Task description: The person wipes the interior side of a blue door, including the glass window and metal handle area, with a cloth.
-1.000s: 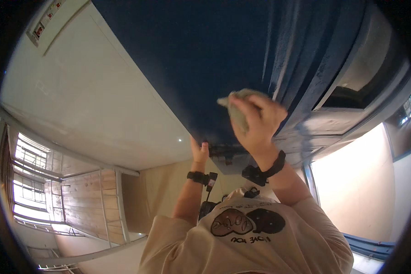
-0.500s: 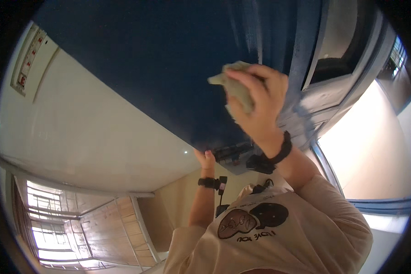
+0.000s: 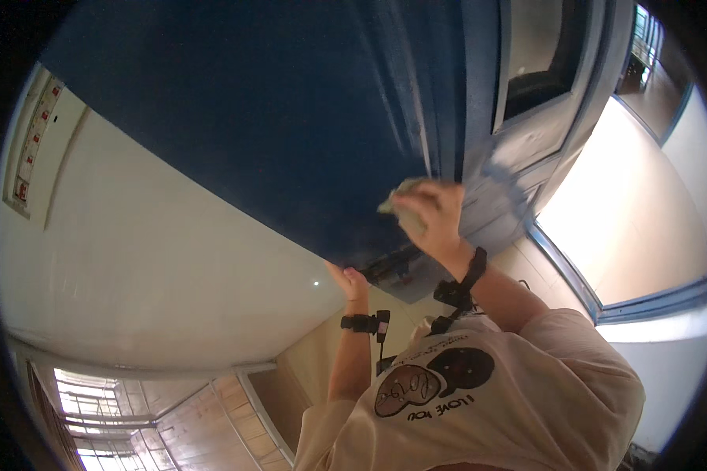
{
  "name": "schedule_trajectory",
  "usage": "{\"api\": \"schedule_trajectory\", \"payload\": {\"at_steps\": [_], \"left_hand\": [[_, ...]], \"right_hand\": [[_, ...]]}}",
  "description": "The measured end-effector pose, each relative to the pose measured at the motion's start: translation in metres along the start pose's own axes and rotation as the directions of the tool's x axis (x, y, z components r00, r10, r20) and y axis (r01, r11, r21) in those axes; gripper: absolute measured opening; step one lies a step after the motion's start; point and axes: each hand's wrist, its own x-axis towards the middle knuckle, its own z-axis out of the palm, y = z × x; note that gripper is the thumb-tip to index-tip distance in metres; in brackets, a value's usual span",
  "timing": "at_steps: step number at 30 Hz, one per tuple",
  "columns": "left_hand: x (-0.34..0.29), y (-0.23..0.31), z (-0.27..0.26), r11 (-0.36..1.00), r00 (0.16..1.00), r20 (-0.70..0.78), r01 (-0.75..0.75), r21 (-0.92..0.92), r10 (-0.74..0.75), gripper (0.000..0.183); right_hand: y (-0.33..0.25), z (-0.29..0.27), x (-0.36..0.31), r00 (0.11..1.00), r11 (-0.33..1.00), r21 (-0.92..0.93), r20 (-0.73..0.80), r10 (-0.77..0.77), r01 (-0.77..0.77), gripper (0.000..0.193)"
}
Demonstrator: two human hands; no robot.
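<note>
A dark blue door panel (image 3: 251, 133) fills the upper middle of the view. Against its surface my right hand (image 3: 440, 218) is closed around a bunched greenish-grey cloth (image 3: 404, 206), slightly blurred. Lower down and to the left, my left hand (image 3: 349, 284) grips the edge of the same door; its fingertips are partly hidden behind the panel. Dark wrist straps circle both my wrists, and a small black device is attached to the left one.
A pale wall (image 3: 173, 275) runs along the left, with a panel of red-marked switches (image 3: 38, 145) on it. At right are a glass pane (image 3: 538, 63) in a blue frame and a bright doorway (image 3: 628, 220). Barred windows (image 3: 90, 400) show at lower left.
My right hand has moved down with the cloth along the door, closer to my body. My left hand stays at the door's edge. The whole view has shifted a little.
</note>
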Motion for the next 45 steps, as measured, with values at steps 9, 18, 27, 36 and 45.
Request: {"api": "schedule_trajectory", "payload": {"at_steps": [9,18,27,36,45], "left_hand": [[-0.007,0.004,0.013,0.994,0.996,0.027,-0.088,0.061,0.086,0.082],[-0.008,0.007,0.009,0.998,0.999,0.042,-0.002,0.058,0.000,0.086],[-0.020,-0.004,0.003,0.964,0.986,-0.145,0.116,0.237,-0.083,0.078],[-0.028,-0.040,-0.040,0.850,0.937,-0.348,0.153,0.504,0.038,0.064],[-0.008,0.023,-0.033,0.904,0.854,-0.493,0.332,0.269,-0.167,0.074]], "right_hand": [[0.002,0.024,-0.009,0.978,0.997,-0.069,-0.209,0.005,-0.020,0.036],[0.036,0.016,-0.100,0.985,0.992,0.122,0.167,-0.036,0.015,0.022],[0.109,-0.032,0.008,0.719,0.884,-0.021,-0.591,0.367,-0.468,0.026],[0.227,-0.081,0.009,0.284,0.649,0.379,-0.673,0.683,-0.660,0.027],[0.177,-0.065,-0.060,0.819,0.905,-0.104,-0.478,0.319,-0.413,0.032]]}}
